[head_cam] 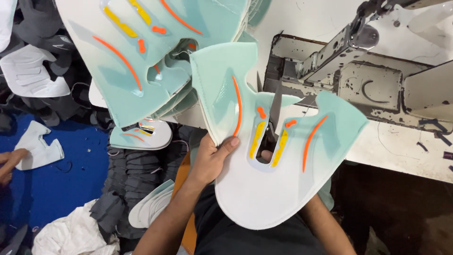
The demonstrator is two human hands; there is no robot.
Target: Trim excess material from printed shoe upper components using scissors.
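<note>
Gripping its left edge, the left hand has its fingers clamped on a mint-green shoe upper piece, held up before the white counter. The right hand is mostly hidden behind the piece; scissors show through its central opening, the fingers' state cannot be told. A stack of similar pieces overhangs the counter's left end.

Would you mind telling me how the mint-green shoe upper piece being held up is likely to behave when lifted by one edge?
The shoe upper piece probably holds its shape fairly well: it spreads flat though the left hand pinches only one edge. It seems light, since that thumb-and-finger grip carries it. Its wings curl slightly, so it likely flexes rather than staying rigid.
</note>
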